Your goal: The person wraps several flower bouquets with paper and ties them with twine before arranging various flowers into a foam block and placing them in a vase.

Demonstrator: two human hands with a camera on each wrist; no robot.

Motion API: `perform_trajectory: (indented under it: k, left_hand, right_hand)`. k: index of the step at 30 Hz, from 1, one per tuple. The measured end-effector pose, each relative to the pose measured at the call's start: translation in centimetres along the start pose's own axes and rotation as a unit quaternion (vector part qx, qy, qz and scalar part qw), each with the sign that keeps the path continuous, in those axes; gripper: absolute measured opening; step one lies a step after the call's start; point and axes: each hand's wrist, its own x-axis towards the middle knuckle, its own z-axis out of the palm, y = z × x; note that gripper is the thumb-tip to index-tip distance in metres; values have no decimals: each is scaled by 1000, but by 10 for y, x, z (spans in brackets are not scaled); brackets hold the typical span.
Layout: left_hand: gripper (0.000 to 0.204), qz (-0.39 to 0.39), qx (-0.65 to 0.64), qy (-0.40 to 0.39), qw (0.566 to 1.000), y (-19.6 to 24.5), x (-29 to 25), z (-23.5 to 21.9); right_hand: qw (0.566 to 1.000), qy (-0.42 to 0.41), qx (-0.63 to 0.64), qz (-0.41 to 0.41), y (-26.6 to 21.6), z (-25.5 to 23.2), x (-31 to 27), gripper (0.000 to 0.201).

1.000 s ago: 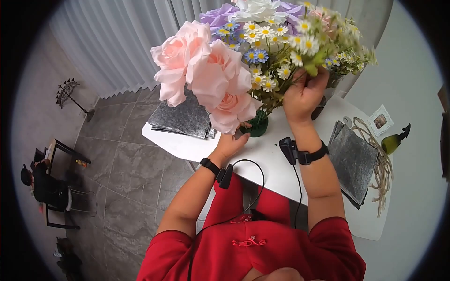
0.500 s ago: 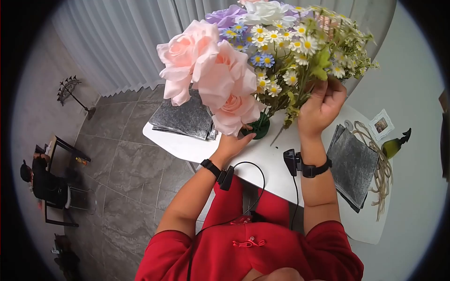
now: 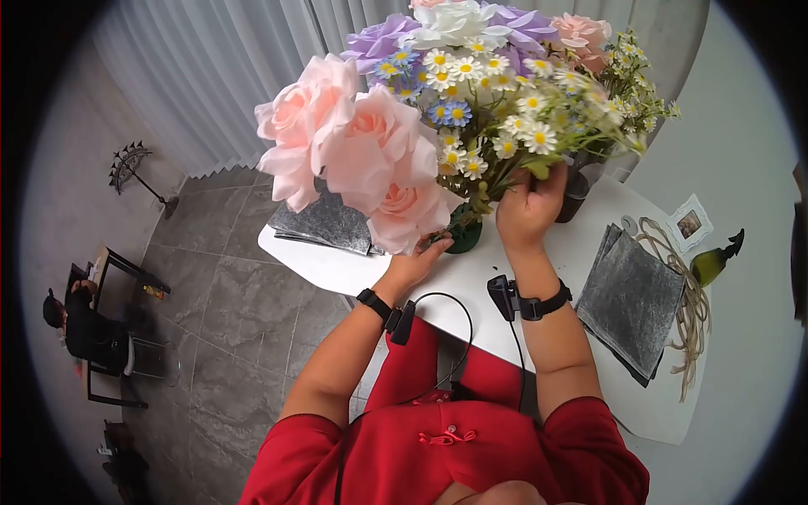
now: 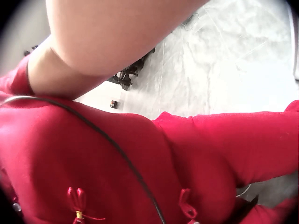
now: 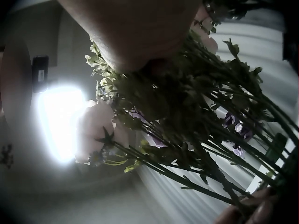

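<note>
In the head view, a bouquet of pink roses [image 3: 370, 151], purple and white roses and small daisies [image 3: 463, 71] rises from a dark green holder [image 3: 465, 234] on the white table. My right hand [image 3: 530, 215] grips a leafy daisy spray [image 3: 581, 109] at the bouquet's right side, the fingers partly hidden by leaves. Low at the holder's left, my left hand [image 3: 412, 268] holds flower stems; its fingertips [image 5: 262, 212] show against them in the right wrist view. Many green stems [image 5: 187, 179] fan out there. The left wrist view shows only arm and red clothing.
Grey sheets [image 3: 633, 299] lie right, beside beige cord [image 3: 692, 316], a small white photo frame [image 3: 690, 223] and a green spray bottle [image 3: 709, 268]. More grey sheets [image 3: 324, 225] lie left. A dark vase [image 3: 572, 202] stands behind my right hand. Another person [image 3: 94, 328] sits far left.
My right hand has moved left and slightly toward me with the daisy spray, whose bare stem end no longer shows. The pink roses have shifted left and lower; my left hand stays low at the stems.
</note>
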Motion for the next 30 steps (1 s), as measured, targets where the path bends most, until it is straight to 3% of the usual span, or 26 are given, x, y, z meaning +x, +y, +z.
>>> perform_trajectory:
  k: [2, 3, 5, 7, 11, 12, 14, 16, 17, 19, 20, 21, 23, 24, 25, 27, 28, 30]
  left_hand:
    - [11, -15, -31, 10, 999, -5, 1, -1]
    - [16, 54, 77, 5, 996, -7, 1, -4]
    - [21, 122, 184, 1, 975, -9, 1, -6]
    - [19, 163, 242, 17, 956, -9, 4, -8]
    - [19, 163, 212, 26, 963, -5, 3, -5]
    - [18, 146, 171, 27, 974, -2, 3, -4]
    - [18, 128, 129, 28, 983, 1, 3, -4]
    - [17, 140, 158, 17, 977, 1, 3, -6]
    - [17, 139, 157, 17, 978, -1, 4, -6]
    - [17, 186, 225, 31, 956, -8, 5, -7]
    - [17, 187, 225, 31, 956, -6, 4, -6]
    - [18, 162, 190, 24, 968, -2, 3, -5]
    - [18, 136, 156, 20, 978, 3, 3, -5]
    - [16, 124, 140, 18, 982, 4, 2, -4]
    - [15, 112, 122, 17, 986, 3, 1, -4]
    - [15, 114, 122, 24, 986, 0, 2, -3]
    - [15, 118, 122, 29, 985, -3, 2, -3]
    - [18, 110, 125, 23, 986, -1, 1, -2]
  right_hand:
    - [995, -57, 3, 79, 2, -1, -2, 26]
    - [995, -57, 4, 77, 4, -4, -1, 26]
    - [976, -168, -136, 13, 0, -9, 2, 31]
    - [981, -150, -118, -18, -12, -13, 10, 35]
    - [973, -141, -185, -5, -40, -29, 25, 26]
    - [947, -223, -212, 92, -39, -44, 30, 24]
    - [904, -303, -235, 187, -45, -68, 44, 23]
    - [804, -403, -84, 429, -57, -84, 58, 27]
    - [804, -403, -85, 429, -51, -86, 54, 27]
    - [750, -581, -141, 283, -34, -86, 42, 30]
    - [707, -609, -123, 338, -49, -70, 51, 38]
    - [707, -609, -124, 337, -49, -58, 45, 38]
    - [660, -635, -196, 350, -33, -40, 25, 36]
    - [659, -637, -195, 349, -8, -39, 4, 36]
    - [756, -582, -161, 253, 27, -41, -24, 33]
    - [835, -515, -122, 153, 40, -40, -34, 30]
    - [837, -514, -168, 87, 49, -42, -35, 27]
    - [787, -529, -273, 159, -6, -31, 0, 25]
